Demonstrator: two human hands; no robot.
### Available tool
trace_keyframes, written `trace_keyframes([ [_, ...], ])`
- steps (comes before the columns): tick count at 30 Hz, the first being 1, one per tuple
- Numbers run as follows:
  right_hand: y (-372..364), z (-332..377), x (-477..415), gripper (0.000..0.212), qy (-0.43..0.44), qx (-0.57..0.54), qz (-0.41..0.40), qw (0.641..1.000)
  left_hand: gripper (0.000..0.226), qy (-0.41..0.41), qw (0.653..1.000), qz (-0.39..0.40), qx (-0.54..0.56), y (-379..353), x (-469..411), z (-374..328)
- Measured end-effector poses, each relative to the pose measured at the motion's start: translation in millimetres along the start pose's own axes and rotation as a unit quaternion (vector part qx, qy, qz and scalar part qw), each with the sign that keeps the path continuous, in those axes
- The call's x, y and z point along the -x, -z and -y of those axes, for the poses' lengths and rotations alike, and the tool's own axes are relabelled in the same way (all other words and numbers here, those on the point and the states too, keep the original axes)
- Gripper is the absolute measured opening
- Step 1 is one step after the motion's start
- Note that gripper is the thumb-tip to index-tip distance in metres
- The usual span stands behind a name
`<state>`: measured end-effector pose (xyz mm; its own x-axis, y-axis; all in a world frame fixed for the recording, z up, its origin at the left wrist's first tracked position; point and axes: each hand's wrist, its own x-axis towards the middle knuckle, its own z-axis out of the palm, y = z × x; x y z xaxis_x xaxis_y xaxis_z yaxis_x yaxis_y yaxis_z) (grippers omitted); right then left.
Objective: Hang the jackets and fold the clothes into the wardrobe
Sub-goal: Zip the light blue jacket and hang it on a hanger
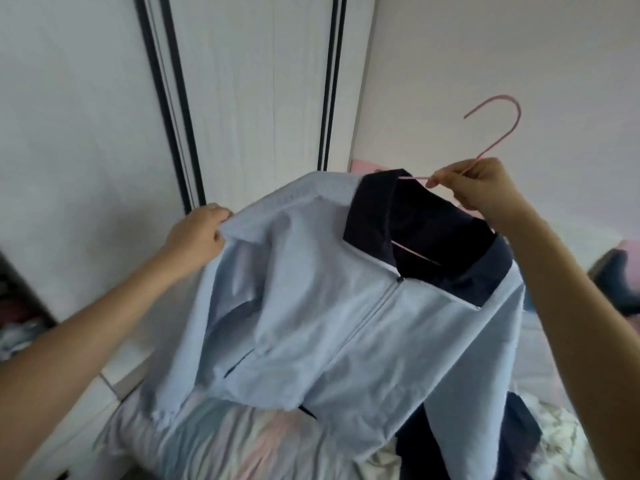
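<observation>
A light blue jacket [311,306] with a dark navy collar and lining hangs in the air in front of me, zipped up. A thin pink hanger [498,129] sits inside the neck, its hook sticking up to the right. My right hand [481,188] pinches the hanger at the base of the hook. My left hand [197,233] grips the jacket's left shoulder. The white wardrobe [242,81] with black door edges stands behind the jacket, its doors closed in this view.
Below the jacket lies a bed [225,441] with a pale striped sheet and crumpled clothes [561,434] on the right. A dark object [620,282] lies on the bed at far right. An open dark shelf with clothes [20,317] stands at far left.
</observation>
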<state>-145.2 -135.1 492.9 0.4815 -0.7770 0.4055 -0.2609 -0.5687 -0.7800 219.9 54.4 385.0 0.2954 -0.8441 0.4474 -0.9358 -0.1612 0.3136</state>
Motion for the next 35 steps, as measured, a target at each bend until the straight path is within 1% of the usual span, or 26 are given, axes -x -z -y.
trace_keyframes([
  [2,-20.7,1.4,-5.6,0.020,-0.003,0.053,0.025,0.998,0.025,0.098,0.995,-0.020,-0.014,2.3,19.2,23.6],
  [3,-32.6,2.7,-7.8,0.015,-0.004,0.055,0.049,0.997,0.025,0.127,0.991,-0.046,-0.017,6.7,27.7,28.0],
  [4,-44.5,4.9,-10.0,0.012,-0.006,0.045,0.073,0.996,0.025,0.140,0.987,-0.077,-0.026,12.2,33.2,29.0],
  [6,-68.9,9.1,-17.1,0.011,-0.008,0.019,0.113,0.993,0.026,0.134,0.984,-0.114,-0.037,23.8,37.4,23.0],
  [7,-80.2,10.7,-22.5,0.011,-0.007,0.024,0.130,0.991,0.027,0.116,0.985,-0.120,-0.035,29.4,35.1,17.1],
  [9,-106.2,13.0,-34.8,0.012,0.002,0.086,0.158,0.984,0.027,0.081,0.989,-0.123,-0.024,38.3,27.2,8.7],
  [11,-130.1,14.9,-41.0,0.013,0.023,0.127,0.170,0.977,0.025,0.046,0.994,-0.099,0.004,42.3,16.9,5.1],
  [13,-146.6,20.3,-42.8,0.010,0.044,0.119,0.170,0.977,0.023,0.022,0.997,-0.061,0.041,39.6,5.2,2.0],
  [16,-159.1,36.9,-53.9,0.009,0.064,0.108,0.167,0.978,0.031,-0.002,0.995,-0.014,0.101,26.5,-14.4,-4.6],
  [17,-161.3,43.2,-61.0,0.010,0.065,0.112,0.167,0.977,0.031,-0.028,0.993,-0.011,0.117,21.8,-18.8,-7.5],
  [18,-163.0,47.5,-68.5,0.008,0.061,0.116,0.161,0.978,0.030,-0.071,0.990,-0.025,0.121,18.0,-22.5,-10.7],
  [19,-163.5,51.4,-74.8,0.005,0.058,0.118,0.149,0.980,0.027,-0.125,0.984,-0.048,0.115,13.4,-25.3,-14.2],
  [21,-166.2,54.1,-86.9,0.008,0.052,0.127,0.107,0.985,0.021,-0.224,0.968,-0.069,0.088,2.9,-33.2,-18.5],
  [22,-167.0,55.3,-90.1,0.009,0.048,0.131,0.089,0.986,0.022,-0.259,0.961,-0.058,0.075,-3.8,-35.3,-23.2],
  [23,-167.7,56.4,-92.9,0.010,0.041,0.135,0.075,0.987,0.029,-0.282,0.957,-0.028,0.061,-12.2,-36.9,-27.6],
  [24,-169.3,58.2,-96.8,0.012,0.026,0.132,0.065,0.989,0.040,-0.289,0.956,0.017,0.041,-21.0,-40.4,-30.2],
  [26,-173.4,63.7,-103.1,0.014,-0.005,0.115,0.053,0.992,0.061,-0.272,0.956,0.104,-0.022,-39.6,-47.0,-29.5],
  [28,-177.2,69.8,-105.4,0.016,-0.010,0.109,0.053,0.993,0.066,-0.262,0.950,0.142,-0.087,-55.8,-49.5,-26.7],
  [30,-179.8,76.0,-109.6,0.017,-0.010,0.127,0.049,0.991,0.059,-0.270,0.948,0.127,-0.113,-65.7,-53.3,-23.1],
  [31,-179.3,78.2,-110.6,0.017,-0.017,0.129,0.051,0.990,0.053,-0.269,0.951,0.111,-0.108,-67.5,-52.8,-23.6],
  [33,-176.7,79.5,-114.6,0.017,-0.044,0.111,0.064,0.991,0.039,-0.268,0.958,0.066,-0.073,-68.9,-52.0,-22.7],
  [35,-178.3,75.2,-118.8,0.017,-0.057,0.098,0.062,0.992,0.033,-0.262,0.963,0.042,-0.036,-67.4,-50.7,-17.7],
])
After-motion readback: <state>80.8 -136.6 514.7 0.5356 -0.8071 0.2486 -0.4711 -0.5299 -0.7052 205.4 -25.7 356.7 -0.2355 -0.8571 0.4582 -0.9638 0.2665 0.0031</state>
